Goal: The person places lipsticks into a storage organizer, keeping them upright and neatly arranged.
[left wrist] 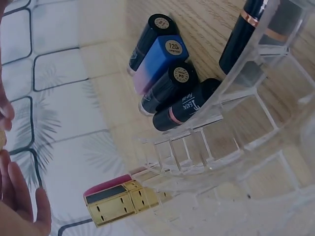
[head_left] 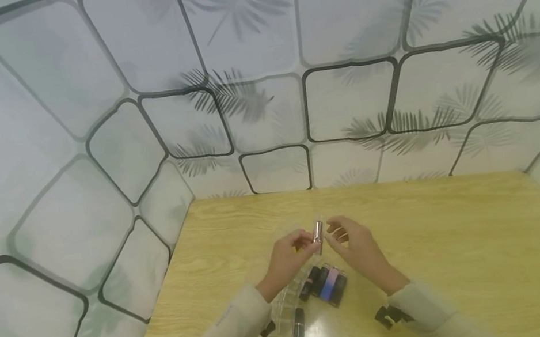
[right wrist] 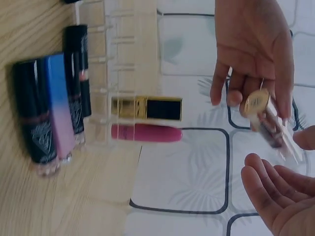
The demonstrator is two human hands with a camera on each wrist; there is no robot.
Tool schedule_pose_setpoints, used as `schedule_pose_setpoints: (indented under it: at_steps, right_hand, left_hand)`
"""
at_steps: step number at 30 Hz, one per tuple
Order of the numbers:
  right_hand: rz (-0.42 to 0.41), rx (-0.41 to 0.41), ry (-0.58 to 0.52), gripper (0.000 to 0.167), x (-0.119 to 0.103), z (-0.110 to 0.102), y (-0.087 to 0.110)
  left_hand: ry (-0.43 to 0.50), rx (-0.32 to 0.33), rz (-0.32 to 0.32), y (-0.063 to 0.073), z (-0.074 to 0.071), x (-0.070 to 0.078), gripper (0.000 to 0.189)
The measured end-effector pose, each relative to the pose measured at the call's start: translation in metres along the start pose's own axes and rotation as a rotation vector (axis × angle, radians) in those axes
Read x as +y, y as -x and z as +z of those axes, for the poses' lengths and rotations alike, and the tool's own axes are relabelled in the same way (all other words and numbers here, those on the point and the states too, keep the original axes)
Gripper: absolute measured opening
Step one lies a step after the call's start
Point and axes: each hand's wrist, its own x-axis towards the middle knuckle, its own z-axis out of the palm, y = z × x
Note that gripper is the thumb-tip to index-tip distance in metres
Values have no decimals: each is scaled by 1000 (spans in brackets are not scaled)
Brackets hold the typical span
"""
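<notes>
My left hand (head_left: 286, 259) pinches a shiny rose-gold lipstick tube (head_left: 318, 234), held upright above the table. In the right wrist view the tube's round gold end (right wrist: 256, 102) faces the camera between the left fingers. Just right of it is my right hand (head_left: 357, 245), its fingers loosely bent, nothing held; its palm (right wrist: 290, 206) shows in the right wrist view. Below the hands several lipsticks lie side by side, among them a blue-and-pink one (head_left: 329, 283) between black ones (right wrist: 37, 115).
A clear compartmented organizer (left wrist: 211, 142) stands beside the lipsticks, partly behind my left forearm. A gold-and-black tube (right wrist: 162, 109) and a pink tube (right wrist: 152, 133) stick out of it. A separate black tube (head_left: 298, 332) is nearer me. The wooden table (head_left: 468, 232) meets patterned walls (head_left: 354, 103).
</notes>
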Motion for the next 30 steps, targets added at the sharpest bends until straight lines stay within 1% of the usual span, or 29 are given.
schedule_pose_setpoints:
  at_steps: [2,4,6,8,11,14,16,18,21,22,23,25,29,30]
  right_hand:
    - [50,-2,-39,27,-5,4,-1]
    - [85,1,-58,27,-9,7,-2]
    - [94,6,-72,26,-12,9,-2]
    - [91,7,-77,26,-15,12,-3]
    - [63,6,-83,25,-18,15,-3]
    - [40,10,-79,26,-18,18,-4]
    - [26,19,-71,26,-17,20,-4]
    - [15,24,-61,27,-15,21,-5]
    - [2,28,-52,26,-14,22,-5]
    - [1,27,-48,26,-13,22,-5]
    - [1,26,-47,26,-13,22,-5]
    - [-9,27,-38,26,-13,23,-5]
    - [-35,25,-26,25,-11,24,-5]
    - [-42,25,-23,24,-10,25,-5]
  left_hand:
    - [-20,53,12,1,3,2,16]
    - [-57,89,28,2,6,3,17]
    - [-106,120,47,3,8,3,18]
    - [-166,149,78,4,9,3,18]
    - [-243,189,118,4,10,3,17]
    - [-306,212,156,5,7,3,17]
    - [-337,210,194,5,3,1,19]
    - [-369,195,240,5,-1,-1,21]
    - [-425,152,310,4,-10,-5,23]
    - [-446,132,326,4,-13,-6,23]
    - [-474,110,329,3,-16,-7,23]
    - [-526,61,311,3,-23,-9,24]
    - [-615,-45,212,0,-39,-12,26]
    - [-639,-68,197,-1,-43,-14,27]
